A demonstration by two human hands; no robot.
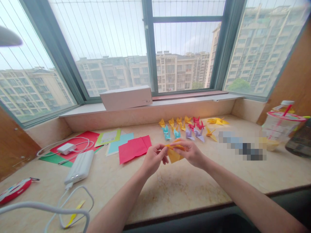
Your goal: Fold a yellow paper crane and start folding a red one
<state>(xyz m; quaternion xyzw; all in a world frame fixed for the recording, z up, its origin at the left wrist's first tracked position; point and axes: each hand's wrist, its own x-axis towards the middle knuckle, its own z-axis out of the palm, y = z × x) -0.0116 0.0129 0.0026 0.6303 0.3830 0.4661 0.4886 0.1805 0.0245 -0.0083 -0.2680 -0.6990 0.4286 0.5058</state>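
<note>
Between my two hands is a partly folded piece of yellow origami paper (175,156), held just above the counter. My left hand (156,157) pinches its left edge with thumb and forefinger. From the other side, my right hand (191,153) grips it with fingers across the top; some folds are hidden under them. Just beyond stand several small paper cranes: yellow ones (179,121), red ones (199,125), light blue ones (177,134) and lilac ones (199,134). To the left of my hands lies red origami paper (133,149).
Left on the counter (170,194) are light blue paper (119,144), a white power bank (80,166) with cables, a charger (66,148) and a red-and-white object (17,191). A white box (126,98) sits on the sill. At right stands a plastic cup (279,129) with a straw.
</note>
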